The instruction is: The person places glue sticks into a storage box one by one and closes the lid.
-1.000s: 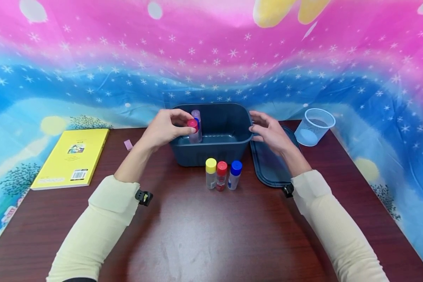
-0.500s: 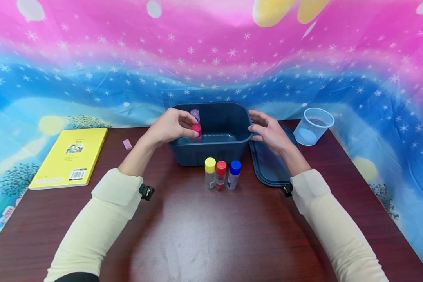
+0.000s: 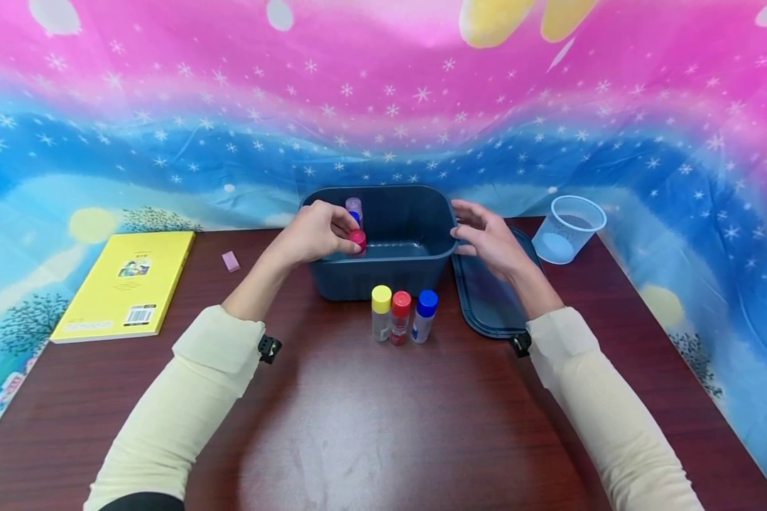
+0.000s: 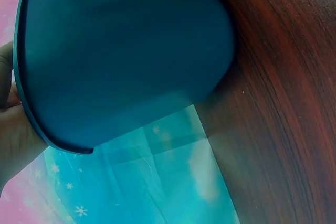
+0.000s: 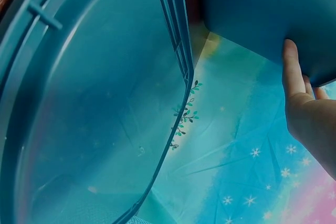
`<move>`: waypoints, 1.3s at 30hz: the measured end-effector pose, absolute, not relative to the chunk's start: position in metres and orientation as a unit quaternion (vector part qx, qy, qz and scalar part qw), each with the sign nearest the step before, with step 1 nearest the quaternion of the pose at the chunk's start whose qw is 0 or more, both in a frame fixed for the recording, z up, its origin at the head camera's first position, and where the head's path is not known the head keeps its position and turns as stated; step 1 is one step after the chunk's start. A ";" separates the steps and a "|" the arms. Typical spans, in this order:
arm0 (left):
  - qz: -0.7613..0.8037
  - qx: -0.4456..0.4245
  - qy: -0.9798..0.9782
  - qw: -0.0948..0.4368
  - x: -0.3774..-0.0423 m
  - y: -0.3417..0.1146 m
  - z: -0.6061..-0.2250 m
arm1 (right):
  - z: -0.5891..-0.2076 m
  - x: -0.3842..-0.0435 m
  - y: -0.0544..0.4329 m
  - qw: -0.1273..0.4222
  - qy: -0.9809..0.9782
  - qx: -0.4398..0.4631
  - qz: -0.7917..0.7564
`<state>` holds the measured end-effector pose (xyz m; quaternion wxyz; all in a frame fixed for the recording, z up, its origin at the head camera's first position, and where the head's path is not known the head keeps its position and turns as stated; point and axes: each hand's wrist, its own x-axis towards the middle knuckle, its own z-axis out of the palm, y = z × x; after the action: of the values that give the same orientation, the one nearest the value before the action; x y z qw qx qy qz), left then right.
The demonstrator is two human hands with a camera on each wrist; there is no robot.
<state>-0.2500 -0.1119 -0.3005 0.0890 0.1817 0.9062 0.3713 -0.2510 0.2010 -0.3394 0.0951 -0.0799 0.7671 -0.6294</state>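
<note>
The left hand [image 3: 313, 231] reaches over the bin's left rim, thumb and fingertips pinching the red cap of a tube [image 3: 358, 240]; that tube is inside the bin [image 3: 383, 278], near its left end, and whether its base touches the floor is hidden. The step in hand looks like setting this tube down beside a blue cap [image 3: 354, 216] just behind it; the next move probably calls for loosening the pinch and lifting straight up past the rim. The right hand [image 3: 491, 243] has its fingers mostly extended, touching the bin's right end, apparently steadying it. Inside, open room lies to the right of the caps. Before the front wall stand a yellow-capped tube [image 3: 381, 316], a red one [image 3: 400, 319] and a blue one [image 3: 424, 317], close enough to snag a low-swinging hand. The lid [image 3: 479, 291] lies partly under the right hand, the cup [image 3: 569, 231] beyond it.
</note>
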 end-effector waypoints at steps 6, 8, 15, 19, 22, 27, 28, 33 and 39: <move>0.350 0.186 0.914 0.086 -0.251 -0.111 -0.302 | -0.339 -0.251 0.201 0.096 0.768 -0.080 -0.628; 0.347 0.185 0.915 0.086 -0.251 -0.111 -0.302 | -0.339 -0.251 0.201 0.098 0.767 -0.080 -0.629; 0.346 0.179 0.918 0.074 -0.244 -0.112 -0.296 | -0.338 -0.251 0.199 0.098 0.766 -0.084 -0.629; 0.361 0.165 0.915 0.067 -0.242 -0.114 -0.294 | -0.337 -0.251 0.199 0.097 0.768 -0.084 -0.627; 0.370 0.158 0.913 0.071 -0.242 -0.116 -0.295 | -0.337 -0.251 0.200 0.100 0.768 -0.083 -0.627; 0.375 0.152 0.912 0.063 -0.243 -0.119 -0.297 | -0.337 -0.251 0.200 0.101 0.767 -0.083 -0.628; 0.377 0.151 0.912 0.061 -0.242 -0.119 -0.297 | -0.337 -0.251 0.200 0.101 0.767 -0.083 -0.628; 0.384 0.146 0.910 0.058 -0.241 -0.121 -0.297 | -0.339 -0.251 0.201 0.100 0.766 -0.084 -0.630; 0.387 0.141 0.909 0.060 -0.240 -0.123 -0.297 | -0.339 -0.252 0.202 0.101 0.766 -0.084 -0.629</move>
<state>-0.2404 -0.1232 -0.2966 0.0595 0.1405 0.9093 0.3871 -0.2515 0.2015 -0.3388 0.1005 -0.0840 0.7661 -0.6292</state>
